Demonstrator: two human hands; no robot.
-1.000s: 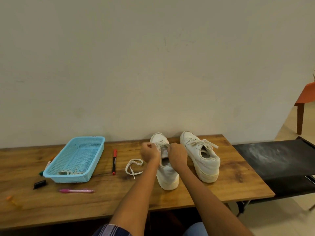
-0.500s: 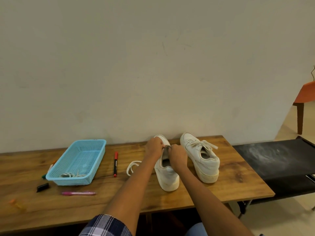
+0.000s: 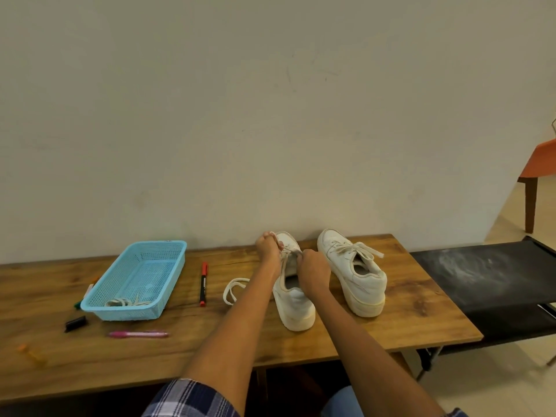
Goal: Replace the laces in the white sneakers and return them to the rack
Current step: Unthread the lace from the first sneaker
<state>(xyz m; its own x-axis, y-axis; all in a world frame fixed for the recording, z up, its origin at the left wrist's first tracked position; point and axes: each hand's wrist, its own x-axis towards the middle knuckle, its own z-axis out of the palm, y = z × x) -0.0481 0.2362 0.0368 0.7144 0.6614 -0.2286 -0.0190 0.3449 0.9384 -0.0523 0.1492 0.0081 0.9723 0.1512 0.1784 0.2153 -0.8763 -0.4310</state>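
Both hands are up near the back edge of the wooden worktop (image 3: 406, 320), working on the unlaced white leather sneaker (image 3: 293, 299): left hand (image 3: 268, 248) curled at its toe pinching the lace, right hand (image 3: 313, 270) gripping lace over the tongue. The laced white sneaker (image 3: 353, 278) stands just right; a loose white lace (image 3: 233, 288) lies left, with a light blue plastic mesh basket (image 3: 135, 278) toward the left end.

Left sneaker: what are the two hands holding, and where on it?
Both hands work the left sneaker: the left hand grips near its toe, and the right hand pinches the lace over the tongue.
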